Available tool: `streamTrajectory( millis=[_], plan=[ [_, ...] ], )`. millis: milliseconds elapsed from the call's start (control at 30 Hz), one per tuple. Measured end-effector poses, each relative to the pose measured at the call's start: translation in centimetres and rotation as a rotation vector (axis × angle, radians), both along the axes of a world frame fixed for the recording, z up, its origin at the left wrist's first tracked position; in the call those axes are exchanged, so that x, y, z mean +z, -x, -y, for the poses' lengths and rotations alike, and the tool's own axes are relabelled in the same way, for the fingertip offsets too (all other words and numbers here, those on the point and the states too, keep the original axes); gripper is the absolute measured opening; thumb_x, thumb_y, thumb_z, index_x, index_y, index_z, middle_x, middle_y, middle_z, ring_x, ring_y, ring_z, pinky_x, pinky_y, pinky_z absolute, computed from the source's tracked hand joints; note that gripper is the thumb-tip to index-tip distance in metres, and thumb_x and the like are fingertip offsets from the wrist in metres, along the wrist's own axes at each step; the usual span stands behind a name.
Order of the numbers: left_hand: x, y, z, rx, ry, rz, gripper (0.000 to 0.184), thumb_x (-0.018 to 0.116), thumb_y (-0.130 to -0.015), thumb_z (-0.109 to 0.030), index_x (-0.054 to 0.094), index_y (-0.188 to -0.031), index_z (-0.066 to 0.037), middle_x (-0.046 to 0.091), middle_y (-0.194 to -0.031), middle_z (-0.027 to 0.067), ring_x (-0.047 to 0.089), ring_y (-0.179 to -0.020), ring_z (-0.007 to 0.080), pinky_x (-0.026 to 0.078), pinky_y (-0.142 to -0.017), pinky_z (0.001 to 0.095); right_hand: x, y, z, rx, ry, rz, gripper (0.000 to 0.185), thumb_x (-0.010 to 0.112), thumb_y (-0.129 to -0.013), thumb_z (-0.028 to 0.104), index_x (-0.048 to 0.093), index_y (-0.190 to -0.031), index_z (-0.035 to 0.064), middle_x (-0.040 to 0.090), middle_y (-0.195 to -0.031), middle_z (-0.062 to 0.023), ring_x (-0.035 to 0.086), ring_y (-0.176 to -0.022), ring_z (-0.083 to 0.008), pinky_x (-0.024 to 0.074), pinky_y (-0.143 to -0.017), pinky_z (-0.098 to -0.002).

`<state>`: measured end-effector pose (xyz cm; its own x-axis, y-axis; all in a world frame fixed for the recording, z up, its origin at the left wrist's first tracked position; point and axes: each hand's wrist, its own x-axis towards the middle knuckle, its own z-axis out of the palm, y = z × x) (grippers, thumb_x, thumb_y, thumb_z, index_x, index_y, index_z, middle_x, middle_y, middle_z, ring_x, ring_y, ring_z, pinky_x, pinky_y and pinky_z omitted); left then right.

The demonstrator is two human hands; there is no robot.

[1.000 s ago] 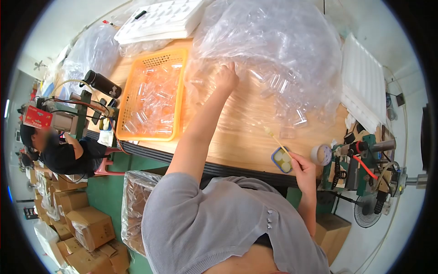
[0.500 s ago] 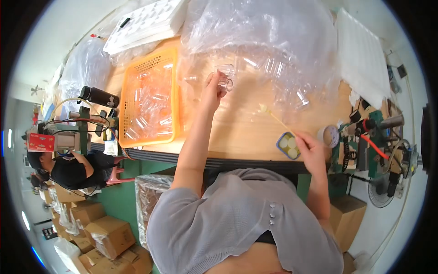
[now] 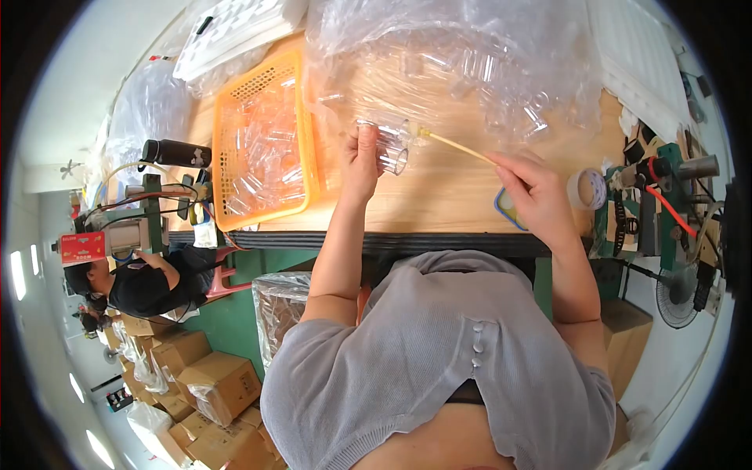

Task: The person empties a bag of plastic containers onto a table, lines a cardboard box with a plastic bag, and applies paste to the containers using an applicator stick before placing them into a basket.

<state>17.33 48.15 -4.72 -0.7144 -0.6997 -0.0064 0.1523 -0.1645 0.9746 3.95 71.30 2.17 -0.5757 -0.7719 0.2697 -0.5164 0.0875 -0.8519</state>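
Observation:
Clear plastic tubes (image 3: 392, 150), seemingly two, lie side by side in my left hand (image 3: 361, 160), whose fingers are closed round them with the open ends facing right. Between the fingertips of my right hand (image 3: 533, 192) is a thin yellow stick (image 3: 460, 147). The stick's pale tip is at the mouth of the upper tube; whether it touches cannot be made out. A small blue-rimmed dish (image 3: 510, 210) sits at the table's front edge, partly hidden behind my right hand.
An orange basket (image 3: 308, 160) of clear tubes stands at left, beside a black bottle (image 3: 177, 153). Behind is a large plastic bag (image 3: 454, 39) with more tubes. A tape roll (image 3: 587, 189) and a machine (image 3: 666, 205) are at right. A person (image 3: 149, 286) sits at far left.
My left hand has come back from the bag with clear tubes in it. My right hand has lifted the stick from above the dish and brought its tip to the tubes.

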Motion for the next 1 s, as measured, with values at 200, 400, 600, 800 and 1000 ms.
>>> streamTrajectory(
  millis=[200,400,600,800,1000],
  plan=[
    [0.2,0.1,-0.2,0.073,-0.006,-0.074,0.034,0.049,-0.094,-0.043,0.053,-0.085,-0.011,0.055,-0.066,-0.0012,0.034,-0.045,0.0014,0.021,-0.036,0.0181,-0.8,-0.3,-0.7,-0.016,-0.043,0.075,0.02,0.058,-0.084,0.002,0.066,-0.102,0.0033,0.048,-0.065,-0.0082,0.045,-0.058,-0.016,0.0369,-0.055,-0.0271],
    [0.7,0.2,-0.7,0.102,-0.003,-0.11,0.028,0.049,-0.096,-0.038,0.053,-0.086,-0.012,0.054,-0.065,-0.0026,0.034,-0.045,0.0006,0.022,-0.036,0.0179,-1.6,-0.3,-0.3,-0.025,-0.031,0.069,0.02,0.058,-0.084,0.0,0.066,-0.102,0.0017,0.052,-0.067,-0.008,0.047,-0.059,-0.0163,0.0385,-0.056,-0.0273],
    [1.0,-0.2,-0.4,0.124,0.056,-0.132,0.025,0.05,-0.096,-0.035,0.052,-0.084,-0.013,0.05,-0.062,-0.0042,0.034,-0.044,0.0,0.021,-0.035,0.0175,-0.4,-1.4,-1.1,0.067,-0.036,0.117,0.02,0.059,-0.084,0.001,0.066,-0.102,0.0016,0.052,-0.067,-0.0074,0.046,-0.059,-0.0144,0.0374,-0.054,-0.0263],
    [2.0,-0.7,-0.5,0.218,0.096,-0.1,0.023,0.051,-0.096,-0.03,0.054,-0.084,-0.011,0.048,-0.059,-0.0047,0.035,-0.043,0.0011,0.025,-0.036,0.0176,-0.9,-1.8,-0.4,0.062,-0.064,0.163,0.02,0.059,-0.085,0.001,0.066,-0.103,0.0021,0.051,-0.068,-0.0062,0.045,-0.06,-0.0127,0.037,-0.055,-0.0254],
    [2.2,-7.0,9.9,0.794,1.132,0.683,0.029,0.06,-0.09,-0.035,0.064,-0.094,-0.007,0.058,-0.076,0.0047,0.054,-0.058,0.0138,0.041,-0.048,0.0262,-1.9,-0.9,-1.5,0.011,-0.037,0.265,0.02,0.057,-0.087,0.002,0.065,-0.105,0.0011,0.051,-0.069,-0.0052,0.045,-0.061,-0.0115,0.0368,-0.057,-0.0246]
  ],
)
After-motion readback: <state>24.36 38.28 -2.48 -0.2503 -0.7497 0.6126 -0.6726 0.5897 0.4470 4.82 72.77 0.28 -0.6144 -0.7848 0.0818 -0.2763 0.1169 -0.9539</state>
